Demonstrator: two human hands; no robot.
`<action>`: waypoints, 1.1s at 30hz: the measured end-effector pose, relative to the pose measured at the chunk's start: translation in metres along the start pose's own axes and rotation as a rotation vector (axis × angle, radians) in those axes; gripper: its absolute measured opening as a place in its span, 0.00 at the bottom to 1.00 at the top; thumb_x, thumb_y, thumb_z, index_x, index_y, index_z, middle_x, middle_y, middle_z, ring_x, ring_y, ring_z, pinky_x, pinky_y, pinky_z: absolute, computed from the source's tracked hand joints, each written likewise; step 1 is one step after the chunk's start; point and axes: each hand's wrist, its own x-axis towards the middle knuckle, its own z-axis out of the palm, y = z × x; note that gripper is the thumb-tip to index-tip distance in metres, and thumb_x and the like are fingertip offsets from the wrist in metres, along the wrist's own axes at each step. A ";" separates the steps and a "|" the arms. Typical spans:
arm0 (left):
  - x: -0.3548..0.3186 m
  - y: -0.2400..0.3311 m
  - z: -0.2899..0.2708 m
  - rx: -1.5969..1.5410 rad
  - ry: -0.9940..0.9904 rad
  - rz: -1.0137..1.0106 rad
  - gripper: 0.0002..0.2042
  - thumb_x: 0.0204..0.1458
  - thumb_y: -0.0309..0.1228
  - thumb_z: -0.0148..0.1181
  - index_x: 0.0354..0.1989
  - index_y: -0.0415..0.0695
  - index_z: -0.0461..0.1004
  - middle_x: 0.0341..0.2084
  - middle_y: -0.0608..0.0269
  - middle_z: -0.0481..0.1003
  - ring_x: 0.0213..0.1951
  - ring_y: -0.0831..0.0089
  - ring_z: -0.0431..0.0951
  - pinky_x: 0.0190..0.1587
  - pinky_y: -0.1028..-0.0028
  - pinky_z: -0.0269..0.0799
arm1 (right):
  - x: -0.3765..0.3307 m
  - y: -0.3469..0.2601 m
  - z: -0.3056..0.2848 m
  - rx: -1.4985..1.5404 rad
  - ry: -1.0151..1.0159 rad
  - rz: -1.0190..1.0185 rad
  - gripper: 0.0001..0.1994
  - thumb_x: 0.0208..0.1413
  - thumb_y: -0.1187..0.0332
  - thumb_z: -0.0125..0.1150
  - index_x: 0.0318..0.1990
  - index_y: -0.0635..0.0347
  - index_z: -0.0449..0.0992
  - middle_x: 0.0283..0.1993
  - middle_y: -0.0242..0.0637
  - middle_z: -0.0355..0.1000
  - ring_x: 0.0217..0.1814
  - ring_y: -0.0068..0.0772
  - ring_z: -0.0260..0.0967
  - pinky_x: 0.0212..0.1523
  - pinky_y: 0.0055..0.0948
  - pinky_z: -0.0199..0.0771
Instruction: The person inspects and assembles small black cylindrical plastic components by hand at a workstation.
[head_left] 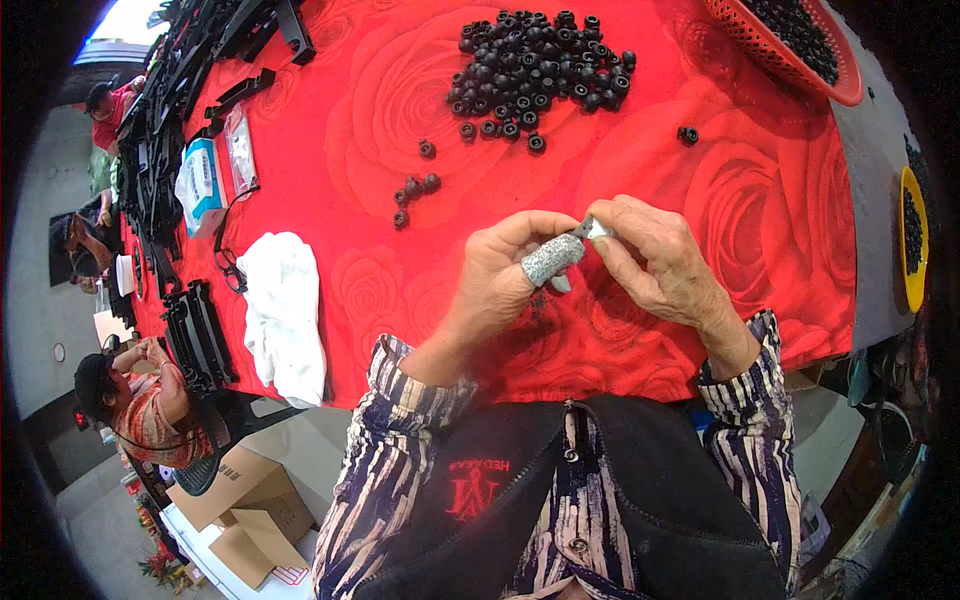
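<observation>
My left hand point(492, 268) and my right hand point(652, 250) meet above the red cloth near its front edge. Both are closed, with their fingertips pinched together around a small dark piece point(587, 228) that I cannot make out. A speckled silver-grey wrap point(553, 260) covers one digit of my left hand. Something small and whitish point(598, 229) shows at the fingertips of my right hand. Beyond the hands lies a heap of round black caps with holes point(540, 72). A few loose black caps point(430, 184) sit apart from it, nearer my left hand.
A red basket point(850, 85) of small black parts stands far right, above a yellow tray point(913, 240). Left lie a white cloth point(283, 315), a blue-and-white packet point(203, 188) and many long black parts point(200, 335). Co-workers point(150, 410) sit beyond; cardboard boxes point(245, 490) stand below.
</observation>
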 end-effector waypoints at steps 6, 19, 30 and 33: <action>0.000 0.002 0.001 0.017 -0.007 -0.054 0.11 0.49 0.24 0.58 0.41 0.37 0.73 0.28 0.63 0.76 0.25 0.79 0.75 0.26 0.82 0.70 | 0.000 0.001 -0.004 -0.019 -0.032 -0.017 0.08 0.46 0.77 0.54 0.36 0.66 0.70 0.28 0.45 0.68 0.29 0.45 0.68 0.29 0.37 0.66; -0.001 -0.005 0.003 -0.031 0.006 0.015 0.10 0.51 0.24 0.57 0.42 0.36 0.72 0.29 0.64 0.75 0.27 0.83 0.73 0.28 0.84 0.71 | -0.001 -0.001 -0.002 -0.008 -0.019 0.021 0.08 0.47 0.75 0.53 0.36 0.66 0.70 0.28 0.45 0.69 0.29 0.45 0.69 0.29 0.37 0.67; 0.001 -0.010 0.006 -0.025 0.038 0.048 0.10 0.52 0.24 0.57 0.42 0.36 0.72 0.28 0.63 0.75 0.26 0.81 0.74 0.27 0.83 0.72 | -0.001 0.001 -0.002 0.022 -0.021 0.053 0.08 0.48 0.75 0.53 0.36 0.66 0.71 0.29 0.45 0.69 0.29 0.45 0.69 0.29 0.36 0.67; 0.000 -0.012 0.005 -0.013 0.039 0.074 0.10 0.52 0.24 0.57 0.42 0.36 0.72 0.28 0.62 0.75 0.26 0.81 0.74 0.27 0.83 0.72 | 0.000 -0.002 -0.002 0.012 -0.013 0.042 0.08 0.48 0.74 0.53 0.36 0.66 0.71 0.29 0.45 0.69 0.29 0.45 0.69 0.29 0.36 0.67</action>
